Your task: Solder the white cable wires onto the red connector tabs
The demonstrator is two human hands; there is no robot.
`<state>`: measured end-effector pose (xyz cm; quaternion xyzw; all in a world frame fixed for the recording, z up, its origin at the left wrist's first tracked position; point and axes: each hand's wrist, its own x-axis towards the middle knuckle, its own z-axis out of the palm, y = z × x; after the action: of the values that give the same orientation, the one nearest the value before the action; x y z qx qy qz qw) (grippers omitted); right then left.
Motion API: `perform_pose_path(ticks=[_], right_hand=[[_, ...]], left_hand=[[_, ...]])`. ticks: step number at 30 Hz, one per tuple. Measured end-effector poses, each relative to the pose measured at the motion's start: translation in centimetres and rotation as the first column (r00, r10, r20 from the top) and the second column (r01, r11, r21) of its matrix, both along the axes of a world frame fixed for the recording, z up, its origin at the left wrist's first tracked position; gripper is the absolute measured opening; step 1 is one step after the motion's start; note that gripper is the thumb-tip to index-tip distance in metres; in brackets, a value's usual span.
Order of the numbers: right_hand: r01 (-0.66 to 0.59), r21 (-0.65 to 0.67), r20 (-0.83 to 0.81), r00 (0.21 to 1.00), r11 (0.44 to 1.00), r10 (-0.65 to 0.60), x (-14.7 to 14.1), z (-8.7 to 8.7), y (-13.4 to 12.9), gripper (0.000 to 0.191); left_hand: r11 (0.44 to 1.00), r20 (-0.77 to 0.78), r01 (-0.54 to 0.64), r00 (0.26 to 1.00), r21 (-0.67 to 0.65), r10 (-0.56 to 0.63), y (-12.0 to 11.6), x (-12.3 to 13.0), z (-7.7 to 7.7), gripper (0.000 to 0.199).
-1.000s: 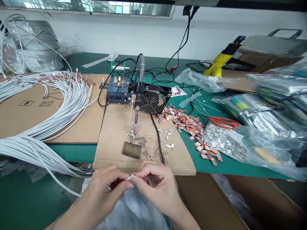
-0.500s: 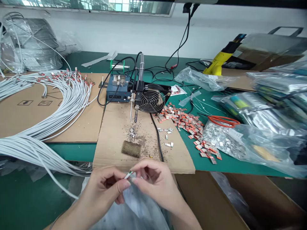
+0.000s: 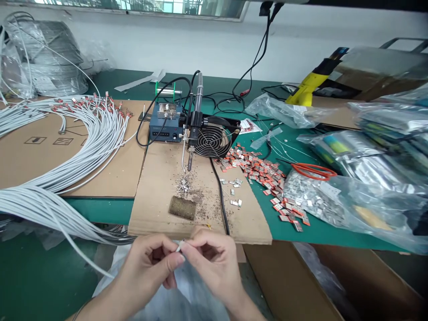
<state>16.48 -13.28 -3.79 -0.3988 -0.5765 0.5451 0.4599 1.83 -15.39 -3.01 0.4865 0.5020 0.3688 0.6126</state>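
Observation:
At the front edge of the cardboard, my left hand pinches the end of a white cable between thumb and forefinger. My right hand meets it there, thumb and forefinger closed on the cable's tip, with the thin wires mostly covered by the fingers. Beyond the hands lies a brown sponge with solder crumbs behind it. A soldering iron is mounted tip down above the crumbs, in front of a blue soldering station.
White cables with connectors sweep along the left. Small orange-and-metal USB boards are heaped at right, beside a bag of metal parts. A black fan stands by the iron; a black cord crosses the cardboard.
My right thumb and forefinger have closed in on the cable tip, covering the green wire that showed before. The view has shifted slightly.

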Motion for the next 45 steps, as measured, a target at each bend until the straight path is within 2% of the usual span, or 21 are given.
perform_pose_path(ticks=[3, 5, 7, 8, 9, 11, 14, 16, 20, 23, 25, 28, 31, 33, 34, 35, 37, 39, 40, 42, 45], right_hand=[[0.053, -0.049, -0.224, 0.972, 0.997, -0.062, -0.8, -0.6, -0.2, 0.023], [0.081, -0.115, -0.414, 0.902, 0.990, -0.122, -0.5, -0.5, 0.3, 0.024], [0.154, -0.130, -0.496, 0.845, 0.979, -0.199, 0.4, -0.3, 1.0, 0.026], [0.170, -0.110, -0.466, 0.862, 0.979, -0.202, 0.9, -0.1, 1.3, 0.024], [0.135, -0.076, -0.380, 0.912, 0.988, -0.154, 1.3, 0.0, 1.5, 0.020], [-0.018, -0.018, -0.136, 0.991, 1.000, 0.016, 1.9, 0.4, 1.6, 0.008], [-0.230, 0.031, 0.091, 0.970, 0.973, 0.226, 1.9, 1.1, 1.3, 0.013], [-0.274, 0.086, 0.171, 0.951, 0.958, 0.257, 1.6, 1.8, 1.1, 0.010], [-0.302, 0.167, 0.319, 0.917, 0.939, 0.238, 1.7, 3.3, 1.4, 0.003], [-0.357, 0.187, 0.333, 0.899, 0.915, 0.283, 2.0, 3.5, 1.7, 0.006], [-0.351, 0.193, 0.234, 0.923, 0.916, 0.305, 1.7, 3.0, 1.7, 0.009], [-0.272, 0.117, -0.123, 0.951, 0.955, 0.285, 0.4, 1.3, 1.1, 0.012], [-0.277, -0.012, -0.506, 0.830, 0.961, 0.233, -1.0, -0.3, 0.7, 0.014], [-0.253, -0.041, -0.654, 0.738, 0.967, 0.166, -1.2, -0.7, 0.9, 0.014], [-0.201, -0.037, -0.683, 0.721, 0.979, 0.122, -0.9, -0.7, 1.1, 0.014], [-0.137, -0.023, -0.673, 0.734, 0.990, 0.086, -0.5, -0.6, 1.3, 0.013], [-0.043, 0.033, -0.523, 0.851, 0.999, 0.053, 0.7, -0.3, 1.7, 0.010], [-0.069, 0.083, -0.239, 0.967, 0.994, 0.087, 1.8, 0.1, 1.9, 0.006], [-0.106, 0.083, -0.111, 0.987, 0.991, 0.115, 2.1, 0.3, 1.9, 0.008], [-0.163, 0.072, 0.035, 0.986, 0.984, 0.161, 2.4, 0.7, 1.8, 0.015], [-0.206, 0.070, 0.109, 0.974, 0.976, 0.198, 2.0, 1.4, 1.9, 0.016]], left_hand=[[0.990, 0.147, -0.030, 0.988, -0.136, 0.050, 0.0, 0.4, 0.4, 0.042], [0.992, 0.158, -0.018, 0.987, -0.121, 0.038, -0.1, 0.3, 0.7, 0.037], [0.996, 0.154, 0.002, 0.988, -0.085, 0.011, -0.3, -0.2, 0.8, 0.032], [0.997, 0.156, 0.009, 0.988, -0.074, 0.003, -0.4, -0.4, 0.8, 0.030], [0.997, 0.166, 0.014, 0.986, -0.078, -0.001, -0.5, -0.7, 0.7, 0.030], [0.991, 0.211, 0.043, 0.977, -0.124, -0.016, -0.6, -1.0, 0.7, 0.031], [0.972, 0.263, 0.129, 0.962, -0.194, -0.075, -0.4, -1.2, 0.9, 0.039], [0.962, 0.236, 0.177, 0.963, -0.206, -0.127, -0.2, -1.2, 1.1, 0.046], [0.954, 0.139, 0.208, 0.974, -0.214, -0.181, 0.1, -1.3, 1.4, 0.052], [0.947, 0.147, 0.228, 0.969, -0.228, -0.198, 0.2, -1.4, 1.2, 0.050], [0.938, 0.218, 0.245, 0.957, -0.245, -0.193, 0.3, -1.4, 0.8, 0.048], [0.927, 0.369, 0.280, 0.912, -0.250, -0.176, 0.4, -1.4, 0.2, 0.041], [0.921, 0.477, 0.312, 0.862, -0.232, -0.172, 0.2, -1.3, -0.1, 0.036], [0.927, 0.483, 0.296, 0.862, -0.230, -0.155, -0.1, -1.2, 0.0, 0.034], [0.937, 0.464, 0.265, 0.876, -0.229, -0.135, -0.2, -1.1, 0.1, 0.033], [0.950, 0.434, 0.219, 0.895, -0.221, -0.105, -0.3, -1.1, 0.2, 0.031], [0.983, 0.343, 0.081, 0.939, -0.163, -0.020, -0.4, -1.2, 0.6, 0.026], [0.998, 0.215, -0.030, 0.976, -0.061, 0.043, -0.2, -1.3, 0.9, 0.022], [0.999, 0.151, -0.050, 0.987, -0.009, 0.051, -0.1, -1.3, 1.0, 0.020], [0.997, 0.031, -0.027, 0.999, 0.079, 0.025, 0.1, -1.3, 1.2, 0.018], [0.986, -0.096, 0.050, 0.995, 0.162, -0.035, 0.3, -1.3, 1.2, 0.018]])
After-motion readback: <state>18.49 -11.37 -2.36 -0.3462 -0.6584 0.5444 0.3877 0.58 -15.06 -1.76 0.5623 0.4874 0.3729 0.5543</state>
